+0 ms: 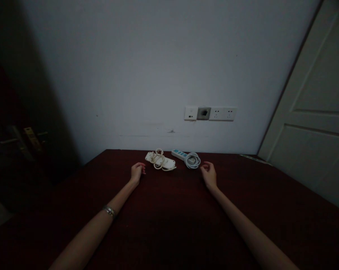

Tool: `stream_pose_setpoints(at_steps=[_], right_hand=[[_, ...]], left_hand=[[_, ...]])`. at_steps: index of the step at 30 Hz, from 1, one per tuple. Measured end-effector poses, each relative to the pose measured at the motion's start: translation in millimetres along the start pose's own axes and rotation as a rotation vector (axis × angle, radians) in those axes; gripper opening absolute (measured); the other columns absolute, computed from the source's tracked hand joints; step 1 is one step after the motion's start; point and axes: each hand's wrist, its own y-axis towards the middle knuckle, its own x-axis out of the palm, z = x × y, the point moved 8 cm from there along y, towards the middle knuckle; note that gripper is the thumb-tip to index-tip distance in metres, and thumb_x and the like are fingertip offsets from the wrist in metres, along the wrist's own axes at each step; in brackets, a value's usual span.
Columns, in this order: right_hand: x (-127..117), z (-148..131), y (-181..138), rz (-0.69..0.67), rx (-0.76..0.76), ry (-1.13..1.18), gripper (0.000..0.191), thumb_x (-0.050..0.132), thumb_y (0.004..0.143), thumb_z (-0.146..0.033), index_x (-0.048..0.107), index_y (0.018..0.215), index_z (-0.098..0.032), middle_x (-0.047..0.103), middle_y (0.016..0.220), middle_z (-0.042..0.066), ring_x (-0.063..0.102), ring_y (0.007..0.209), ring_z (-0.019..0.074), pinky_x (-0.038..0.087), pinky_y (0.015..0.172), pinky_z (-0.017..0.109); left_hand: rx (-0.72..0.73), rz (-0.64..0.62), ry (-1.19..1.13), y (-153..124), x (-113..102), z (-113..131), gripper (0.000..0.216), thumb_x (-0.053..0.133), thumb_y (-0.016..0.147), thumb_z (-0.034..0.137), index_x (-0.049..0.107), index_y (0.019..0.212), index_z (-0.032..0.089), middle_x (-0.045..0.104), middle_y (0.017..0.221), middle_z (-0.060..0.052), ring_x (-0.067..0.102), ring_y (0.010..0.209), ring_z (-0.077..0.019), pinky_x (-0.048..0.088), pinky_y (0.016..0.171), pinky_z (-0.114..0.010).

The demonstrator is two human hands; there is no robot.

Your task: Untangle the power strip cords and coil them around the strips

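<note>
Two power strips lie near the far edge of a dark red table point(169, 225). The left one is a cream power strip point(160, 160) with its cord coiled on top. The right one is a white and blue power strip point(179, 153) with a grey coiled cord point(192, 160). My left hand point(137, 171) rests on the table just left of the cream strip, fingers loosely curled and holding nothing. My right hand point(209, 173) rests just right of the grey coil, fingers apart and empty. Neither hand touches a strip.
A white wall stands behind the table with a row of wall sockets point(210, 113) above the strips. A white door point(318, 123) is at the right. A dark door with a handle point(26, 140) is at the left.
</note>
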Motion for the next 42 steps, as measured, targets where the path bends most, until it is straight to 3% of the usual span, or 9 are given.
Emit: stream_pose_setpoints(at_steps=[5,11,17,25,34,37,42], right_hand=[[-0.3,-5.9,21.9,-0.049,-0.118,-0.206,0.046,0.056,0.064,-0.029,0.052,0.107,-0.015,0.052,0.106,0.013,0.054,0.091,0.0242,0.042,0.085,0.038],[27.9,3.9,41.2,-0.179,-0.173,-0.339,0.066,0.061,0.063,-0.032,0.044,0.124,-0.014,0.046,0.123,0.016,0.043,0.117,0.0293,0.032,0.099,0.04],[52.7,16.8,66.6,-0.271,-0.175,-0.384,0.083,0.067,0.06,-0.036,0.035,0.132,-0.01,0.05,0.123,0.019,0.047,0.116,0.0293,0.036,0.096,0.039],[66.9,22.8,80.0,-0.392,-0.229,-0.395,0.075,0.07,0.059,-0.035,0.043,0.126,-0.014,0.058,0.116,0.012,0.056,0.104,0.024,0.041,0.091,0.034],[65.5,23.9,75.8,-0.321,-0.194,-0.438,0.06,0.064,0.065,-0.032,0.048,0.122,-0.02,0.063,0.107,0.009,0.06,0.096,0.024,0.044,0.083,0.034],[64.9,17.9,72.9,-0.281,-0.245,-0.461,0.056,0.064,0.064,-0.033,0.051,0.118,-0.02,0.062,0.109,0.009,0.059,0.098,0.0243,0.044,0.083,0.034],[65.3,15.8,71.3,-0.273,-0.252,-0.439,0.058,0.062,0.066,-0.037,0.049,0.119,-0.019,0.063,0.107,0.009,0.06,0.095,0.0234,0.044,0.083,0.034]], left_hand=[[0.017,-0.037,0.022,0.5,3.7,-0.6,0.016,0.041,0.052,0.011,0.055,0.06,0.014,0.049,0.05,0.002,0.045,0.04,-0.008,0.036,0.038,-0.018],[0.007,-0.061,0.061,0.8,7.0,-2.1,0.014,0.042,0.054,0.009,0.055,0.058,0.014,0.049,0.048,0.003,0.044,0.038,-0.0078,0.033,0.037,-0.017],[0.009,-0.09,0.104,2.3,10.1,-3.2,0.014,0.041,0.056,0.009,0.054,0.057,0.015,0.048,0.046,0.003,0.042,0.037,-0.0077,0.032,0.036,-0.017],[0.004,-0.119,0.156,6.2,13.5,-7.8,0.015,0.041,0.057,0.01,0.055,0.059,0.015,0.049,0.048,0.002,0.044,0.039,-0.0081,0.032,0.037,-0.017],[-0.007,-0.135,0.218,4.4,17.3,-7.1,0.017,0.039,0.056,0.009,0.055,0.06,0.015,0.049,0.048,0.002,0.043,0.038,-0.0081,0.032,0.037,-0.018],[-0.001,-0.146,0.233,5.4,18.0,-7.7,0.017,0.039,0.056,0.009,0.055,0.059,0.015,0.049,0.047,0.003,0.043,0.038,-0.0081,0.031,0.037,-0.018],[0.006,-0.168,0.239,6.8,18.7,-9.5,0.017,0.039,0.055,0.011,0.055,0.06,0.014,0.048,0.046,0.003,0.042,0.038,-0.0081,0.031,0.037,-0.018]])
